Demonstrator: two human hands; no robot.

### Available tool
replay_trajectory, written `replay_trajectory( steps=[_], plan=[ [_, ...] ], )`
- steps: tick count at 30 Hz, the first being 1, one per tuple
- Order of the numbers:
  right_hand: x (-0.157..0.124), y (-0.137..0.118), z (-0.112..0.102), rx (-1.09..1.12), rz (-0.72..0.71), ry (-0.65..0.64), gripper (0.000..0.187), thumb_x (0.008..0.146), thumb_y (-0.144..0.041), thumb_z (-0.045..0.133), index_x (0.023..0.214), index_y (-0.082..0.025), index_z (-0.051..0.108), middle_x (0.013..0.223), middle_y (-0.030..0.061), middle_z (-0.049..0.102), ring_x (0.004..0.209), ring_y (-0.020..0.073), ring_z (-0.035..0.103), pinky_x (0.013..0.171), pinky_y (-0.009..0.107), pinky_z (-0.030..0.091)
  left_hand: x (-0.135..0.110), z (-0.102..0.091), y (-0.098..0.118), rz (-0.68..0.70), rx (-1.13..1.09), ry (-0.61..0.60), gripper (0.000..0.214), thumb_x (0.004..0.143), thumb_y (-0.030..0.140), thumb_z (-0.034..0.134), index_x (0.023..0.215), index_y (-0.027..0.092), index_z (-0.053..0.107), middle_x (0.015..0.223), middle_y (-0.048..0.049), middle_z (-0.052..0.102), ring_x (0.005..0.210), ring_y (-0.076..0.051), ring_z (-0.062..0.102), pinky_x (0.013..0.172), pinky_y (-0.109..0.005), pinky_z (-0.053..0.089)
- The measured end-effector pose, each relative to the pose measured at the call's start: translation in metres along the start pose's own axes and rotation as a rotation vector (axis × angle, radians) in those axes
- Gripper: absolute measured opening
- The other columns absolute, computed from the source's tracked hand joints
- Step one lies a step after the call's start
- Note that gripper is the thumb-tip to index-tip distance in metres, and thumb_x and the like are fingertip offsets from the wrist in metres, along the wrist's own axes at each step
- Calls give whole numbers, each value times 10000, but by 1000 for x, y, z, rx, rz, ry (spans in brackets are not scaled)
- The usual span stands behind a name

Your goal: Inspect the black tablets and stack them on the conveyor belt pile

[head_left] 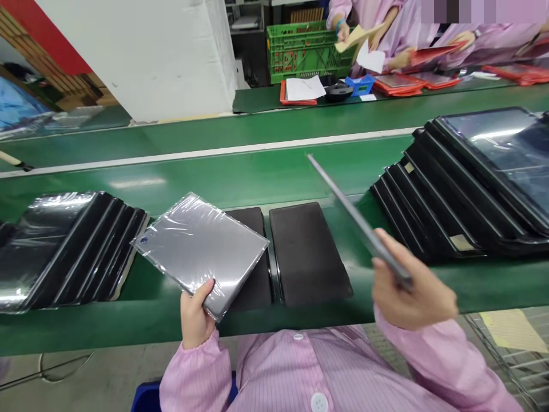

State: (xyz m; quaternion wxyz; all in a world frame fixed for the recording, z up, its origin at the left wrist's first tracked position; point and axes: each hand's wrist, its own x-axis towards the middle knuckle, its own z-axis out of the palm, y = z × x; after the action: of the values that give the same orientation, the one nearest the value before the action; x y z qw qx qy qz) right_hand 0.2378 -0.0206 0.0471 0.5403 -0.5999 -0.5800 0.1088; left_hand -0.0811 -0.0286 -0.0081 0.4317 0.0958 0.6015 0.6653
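My left hand [198, 312] grips the near corner of a silver tablet [201, 246] wrapped in clear plastic film, its back with a camera spot facing up. Under and beside it lies a dark flat pad [251, 274], partly covered. A second dark pad [309, 252] lies just to its right on the green surface. My right hand [414, 286] holds another thin grey tablet [358, 214] almost edge-on, tilted up above the surface, thumb on one face and fingers behind. That tablet is slightly blurred.
Black glossy trays [467, 189] are stacked at the right; similar film-covered ones [81, 246] lean at the left. The green belt [206, 166] runs across, with a white strip [274, 146] along it. Beyond are a green crate [300, 51], red-edged items [398, 84] and co-workers in pink.
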Motion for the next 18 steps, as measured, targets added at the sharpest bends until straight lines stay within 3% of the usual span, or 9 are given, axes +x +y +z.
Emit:
replay_trajectory(
  steps=[1,5,8,12,18],
  plan=[
    [-4,3,4,-12,-90,-126,310,830,-212,747,1136,-258,756,1193,54,749,1107,317,714,1042,462,566,2,-1,-4,-7,-17,14,349,528,238,846,803,180,640,734,33,692,653,-131,662,594,-221,511],
    [-23,19,36,-83,-656,-400,432,945,-68,533,1329,-234,644,1293,70,696,1203,268,662,1055,435,564,10,-8,-17,-20,-113,62,262,583,225,781,686,205,541,651,57,626,618,-113,621,618,-241,509],
    [-38,23,61,-141,-874,-519,398,985,-29,427,1300,-128,650,1282,148,693,1256,275,617,1074,436,536,13,-12,-20,-10,-141,33,233,607,241,743,684,214,524,617,59,589,601,-118,605,645,-267,520],
    [-51,27,77,-251,-1014,-567,348,976,1,422,1170,-70,701,1196,183,730,1201,285,658,1051,425,553,14,-15,-22,-38,-105,88,247,581,243,743,684,214,521,633,48,599,604,-120,604,629,-267,512],
    [-73,52,77,-52,-976,-528,349,967,-31,475,1225,-127,689,1235,143,718,1256,286,611,1048,446,549,15,-15,-25,2,17,40,272,599,307,704,629,224,446,570,66,521,545,-116,558,576,-267,470]
  ],
)
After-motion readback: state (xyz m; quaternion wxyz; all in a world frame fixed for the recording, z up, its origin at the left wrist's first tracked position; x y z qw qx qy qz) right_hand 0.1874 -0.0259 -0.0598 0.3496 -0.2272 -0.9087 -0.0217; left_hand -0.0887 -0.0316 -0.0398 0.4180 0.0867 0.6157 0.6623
